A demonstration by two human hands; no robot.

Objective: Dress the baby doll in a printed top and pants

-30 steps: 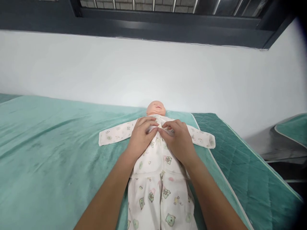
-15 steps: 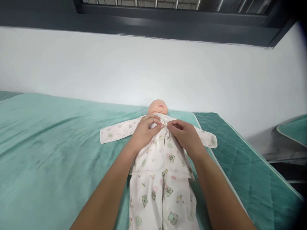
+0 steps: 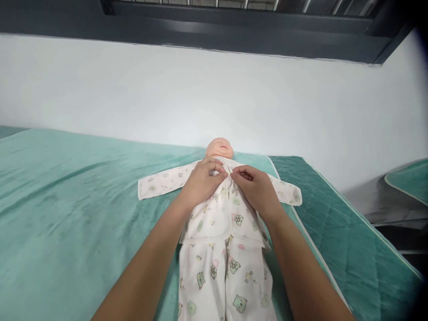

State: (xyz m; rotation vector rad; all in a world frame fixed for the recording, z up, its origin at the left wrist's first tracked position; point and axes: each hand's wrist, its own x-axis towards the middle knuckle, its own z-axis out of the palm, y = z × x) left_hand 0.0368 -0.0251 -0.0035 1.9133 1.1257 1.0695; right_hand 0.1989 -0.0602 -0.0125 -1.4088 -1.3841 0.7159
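A baby doll (image 3: 220, 148) lies on its back, its head toward the wall. It wears a white baby shirt (image 3: 209, 218) printed with small animals, the long sleeves spread to both sides, and matching pants (image 3: 230, 281). At the upper chest, my left hand (image 3: 204, 180) pinches one side of the shirt's front opening between thumb and fingers. Close beside it, my right hand (image 3: 256, 185) grips the other side in the same way. The fingertips nearly meet, and whatever fastener lies between them is too small to make out.
A light green blanket (image 3: 76, 214) covers the surface under the doll. To the right is a darker quilted mat (image 3: 347, 240). Behind stands a white wall (image 3: 167, 93) below a dark window frame (image 3: 234, 35) with bars. Another green padded edge (image 3: 409, 178) shows at far right.
My fingertips have come slightly closer together at the shirt's front opening. Both hands keep their pinch, and the doll stays in place while the view shifts a little.
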